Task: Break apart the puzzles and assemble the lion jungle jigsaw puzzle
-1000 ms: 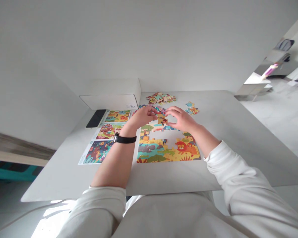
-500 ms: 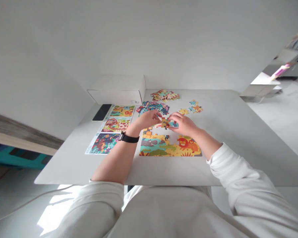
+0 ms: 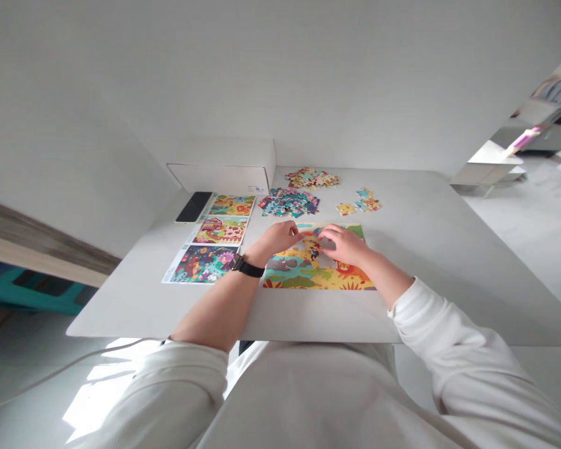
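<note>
A partly assembled jigsaw puzzle with a hippo and lions lies on the table in front of me. Between my hands, several joined puzzle pieces sit low over the middle of the picture; whether they lie flush cannot be made out. My left hand, wearing a black watch, pinches at their left side with thumb and fingertips. From the right, my right hand curls its fingers onto the same pieces and covers part of the puzzle.
Loose pieces lie in a dark blue pile, a pinkish pile and a small yellow-blue group. To the left are a reference sheet of three pictures and a phone. A white box stands behind them.
Both hands have brought the joined pieces from above the puzzle down into its middle. The puzzle's upper edge now shows beyond my hands. The view has shifted slightly.
</note>
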A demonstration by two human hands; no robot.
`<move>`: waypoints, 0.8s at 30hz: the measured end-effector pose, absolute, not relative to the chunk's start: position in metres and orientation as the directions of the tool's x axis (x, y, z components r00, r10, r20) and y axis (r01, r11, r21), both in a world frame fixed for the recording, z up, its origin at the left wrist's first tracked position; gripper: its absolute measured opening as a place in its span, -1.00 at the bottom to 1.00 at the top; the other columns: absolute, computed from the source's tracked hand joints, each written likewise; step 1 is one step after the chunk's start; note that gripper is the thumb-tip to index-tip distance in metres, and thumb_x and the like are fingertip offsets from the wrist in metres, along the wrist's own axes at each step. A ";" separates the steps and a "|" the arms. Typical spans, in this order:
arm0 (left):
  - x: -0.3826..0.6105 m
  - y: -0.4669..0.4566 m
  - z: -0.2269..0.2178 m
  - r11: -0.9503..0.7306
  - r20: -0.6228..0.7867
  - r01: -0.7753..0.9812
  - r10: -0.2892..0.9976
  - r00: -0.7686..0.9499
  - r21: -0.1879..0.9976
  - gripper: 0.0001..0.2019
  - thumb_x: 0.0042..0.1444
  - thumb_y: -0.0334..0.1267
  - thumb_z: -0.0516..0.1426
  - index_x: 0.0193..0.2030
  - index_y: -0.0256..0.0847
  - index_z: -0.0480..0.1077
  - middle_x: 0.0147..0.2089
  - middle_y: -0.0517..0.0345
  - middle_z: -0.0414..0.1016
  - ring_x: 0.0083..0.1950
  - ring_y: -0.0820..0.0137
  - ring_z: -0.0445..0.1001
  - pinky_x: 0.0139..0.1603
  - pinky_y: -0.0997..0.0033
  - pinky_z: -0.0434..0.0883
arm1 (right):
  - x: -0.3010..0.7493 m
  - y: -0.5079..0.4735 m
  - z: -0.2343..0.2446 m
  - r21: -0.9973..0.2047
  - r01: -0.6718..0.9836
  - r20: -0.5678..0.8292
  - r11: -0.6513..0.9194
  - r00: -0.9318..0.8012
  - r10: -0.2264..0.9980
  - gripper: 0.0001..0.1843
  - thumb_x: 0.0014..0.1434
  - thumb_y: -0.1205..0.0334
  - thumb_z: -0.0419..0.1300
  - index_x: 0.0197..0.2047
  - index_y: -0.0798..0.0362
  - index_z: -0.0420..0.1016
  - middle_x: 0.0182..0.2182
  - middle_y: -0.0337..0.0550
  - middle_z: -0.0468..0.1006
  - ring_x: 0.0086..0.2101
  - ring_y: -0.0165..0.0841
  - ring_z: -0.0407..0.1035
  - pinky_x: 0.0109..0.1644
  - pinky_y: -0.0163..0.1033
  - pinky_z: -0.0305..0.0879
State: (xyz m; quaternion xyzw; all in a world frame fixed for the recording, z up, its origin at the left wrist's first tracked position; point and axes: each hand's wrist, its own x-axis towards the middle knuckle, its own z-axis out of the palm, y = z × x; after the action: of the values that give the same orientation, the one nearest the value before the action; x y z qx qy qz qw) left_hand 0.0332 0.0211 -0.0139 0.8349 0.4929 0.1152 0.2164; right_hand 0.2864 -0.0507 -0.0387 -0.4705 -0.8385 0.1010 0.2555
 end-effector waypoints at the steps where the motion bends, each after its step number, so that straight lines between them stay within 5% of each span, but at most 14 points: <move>1: 0.034 0.021 -0.015 -0.427 -0.031 0.779 0.869 0.494 0.458 -0.74 0.30 -0.02 0.21 -0.13 -0.17 0.56 -0.16 0.06 0.70 -0.20 0.29 0.59 -0.26 0.39 0.33 | 0.286 -0.050 -0.041 -0.409 0.733 0.338 0.544 -0.432 0.836 -0.76 0.26 0.21 0.40 0.00 -0.04 0.59 0.06 -0.04 0.61 0.01 -0.14 0.56 0.09 -0.06 0.49; 24: 0.041 0.014 -0.013 -0.448 -0.086 0.812 0.855 0.511 0.374 -0.82 0.21 -0.11 0.26 -0.19 -0.16 0.60 -0.14 0.01 0.71 -0.14 0.22 0.63 -0.21 0.38 0.41 | 0.283 -0.040 -0.050 -0.352 0.709 0.345 0.611 -0.509 0.789 -0.81 0.36 0.18 0.31 0.01 -0.03 0.69 0.09 0.01 0.65 0.05 -0.10 0.55 0.23 0.06 0.46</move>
State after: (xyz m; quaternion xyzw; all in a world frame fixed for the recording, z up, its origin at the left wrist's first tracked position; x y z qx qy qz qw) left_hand 0.0406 0.0141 -0.0131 0.8488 0.4912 0.0573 0.1869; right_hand 0.2831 -0.0399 -0.0497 -0.4329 -0.8647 0.0829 0.2411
